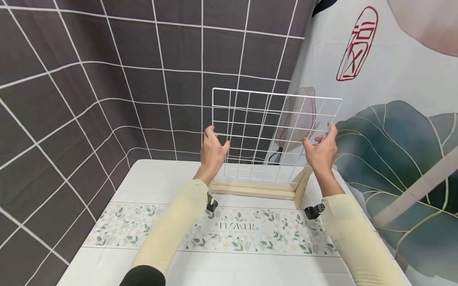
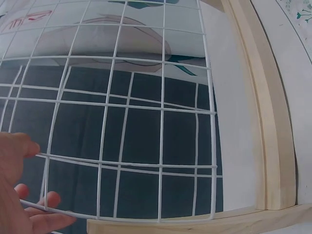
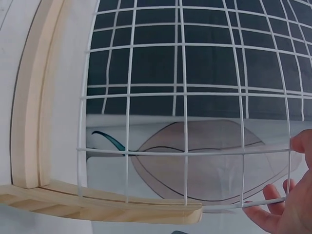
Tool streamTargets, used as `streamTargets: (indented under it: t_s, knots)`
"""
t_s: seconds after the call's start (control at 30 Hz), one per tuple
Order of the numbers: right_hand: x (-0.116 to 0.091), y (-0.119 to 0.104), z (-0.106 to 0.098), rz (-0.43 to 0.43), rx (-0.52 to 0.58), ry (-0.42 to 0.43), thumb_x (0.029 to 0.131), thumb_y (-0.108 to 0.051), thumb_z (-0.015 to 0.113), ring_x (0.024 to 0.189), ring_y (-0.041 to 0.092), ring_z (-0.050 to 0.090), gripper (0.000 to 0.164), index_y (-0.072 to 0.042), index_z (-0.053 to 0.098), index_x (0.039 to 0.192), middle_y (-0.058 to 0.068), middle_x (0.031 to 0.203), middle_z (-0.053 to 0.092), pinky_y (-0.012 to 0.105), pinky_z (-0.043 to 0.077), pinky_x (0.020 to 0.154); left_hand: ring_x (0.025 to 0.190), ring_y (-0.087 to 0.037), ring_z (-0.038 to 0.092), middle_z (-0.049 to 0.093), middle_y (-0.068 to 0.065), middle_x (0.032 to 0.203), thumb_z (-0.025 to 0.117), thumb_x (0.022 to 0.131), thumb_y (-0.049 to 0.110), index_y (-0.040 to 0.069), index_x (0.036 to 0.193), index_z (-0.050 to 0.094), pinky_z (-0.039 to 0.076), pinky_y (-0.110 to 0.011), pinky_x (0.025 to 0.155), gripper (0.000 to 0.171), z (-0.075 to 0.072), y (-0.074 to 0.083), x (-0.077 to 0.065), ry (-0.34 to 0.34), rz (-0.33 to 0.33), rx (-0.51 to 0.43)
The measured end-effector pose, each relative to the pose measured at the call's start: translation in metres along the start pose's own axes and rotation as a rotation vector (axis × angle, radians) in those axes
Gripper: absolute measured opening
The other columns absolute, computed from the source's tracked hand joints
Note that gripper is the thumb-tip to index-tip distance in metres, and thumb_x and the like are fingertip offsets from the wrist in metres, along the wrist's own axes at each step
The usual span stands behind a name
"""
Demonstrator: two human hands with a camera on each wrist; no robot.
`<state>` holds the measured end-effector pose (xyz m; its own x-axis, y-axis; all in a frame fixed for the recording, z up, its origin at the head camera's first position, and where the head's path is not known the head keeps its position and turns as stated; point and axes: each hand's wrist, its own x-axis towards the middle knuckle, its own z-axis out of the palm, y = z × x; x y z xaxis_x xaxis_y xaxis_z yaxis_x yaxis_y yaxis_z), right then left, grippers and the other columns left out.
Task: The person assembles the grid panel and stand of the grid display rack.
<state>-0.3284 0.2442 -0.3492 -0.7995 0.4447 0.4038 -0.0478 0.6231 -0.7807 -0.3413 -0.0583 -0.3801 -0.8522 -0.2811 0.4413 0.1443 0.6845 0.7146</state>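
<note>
A white wire grid panel (image 1: 277,93) stands upright, leaning slightly, at the far side of the table. My left hand (image 1: 212,153) grips its left edge, with the thumb in front and the fingers round the outer wire. On the opposite edge, my right hand (image 1: 322,150) holds the panel the same way. Below is a pale wooden stand (image 1: 254,191) with a long crosspiece and end pieces. In both wrist views the panel's lower side edges lie along the end pieces; whether they sit in a slot I cannot tell.
A white tablecloth (image 1: 161,178) with a printed flower band (image 1: 236,232) covers the table. Behind and to the left hangs a dark curtain (image 1: 136,43) with white grid lines. At the right is a white hanging with large leaf prints (image 1: 390,131).
</note>
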Motion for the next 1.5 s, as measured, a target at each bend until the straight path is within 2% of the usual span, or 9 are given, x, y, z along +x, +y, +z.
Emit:
streamTargets:
  t_s: [0.47, 0.73, 1.0, 1.5]
  knots:
    - [-0.001, 0.006, 0.000, 0.009, -0.005, -0.016, 0.094, -0.030, 0.068, 0.111, 0.036, 0.063, 0.083, -0.026, 0.019, 0.161, 0.018, 0.124, 0.058, 0.041, 0.047, 0.084, 0.103, -0.035, 0.071, 0.064, -0.014, 0.130, 0.079, 0.089, 0.026, 0.006, 0.146, 0.037, 0.059, -0.045, 0.080, 0.074, 0.002, -0.004, -0.003, -0.019, -0.001, 0.011]
    - [-0.003, 0.013, 0.003, 0.002, 0.001, -0.019, 0.094, -0.030, 0.067, 0.110, 0.038, 0.064, 0.082, -0.026, 0.019, 0.161, 0.019, 0.124, 0.059, 0.044, 0.049, 0.085, 0.100, -0.035, 0.072, 0.063, -0.016, 0.129, 0.079, 0.089, 0.024, 0.003, 0.145, 0.037, 0.060, -0.043, 0.078, 0.074, 0.006, -0.008, -0.007, -0.021, 0.016, 0.001]
    - [-0.007, 0.019, 0.008, 0.009, 0.005, -0.014, 0.094, -0.028, 0.069, 0.111, 0.037, 0.066, 0.083, -0.024, 0.020, 0.161, 0.019, 0.123, 0.059, 0.049, 0.050, 0.087, 0.107, -0.033, 0.070, 0.062, -0.014, 0.129, 0.079, 0.089, 0.024, 0.003, 0.146, 0.035, 0.059, -0.041, 0.084, 0.075, 0.009, -0.011, -0.011, -0.030, -0.004, 0.031]
    - [-0.014, 0.030, 0.016, 0.004, 0.018, -0.001, 0.092, -0.026, 0.070, 0.106, 0.038, 0.067, 0.082, -0.024, 0.023, 0.159, 0.019, 0.119, 0.060, 0.046, 0.047, 0.085, 0.104, -0.035, 0.069, 0.063, -0.013, 0.126, 0.081, 0.087, 0.023, 0.003, 0.143, 0.039, 0.058, -0.043, 0.083, 0.073, 0.016, -0.021, -0.017, -0.038, -0.038, 0.004]
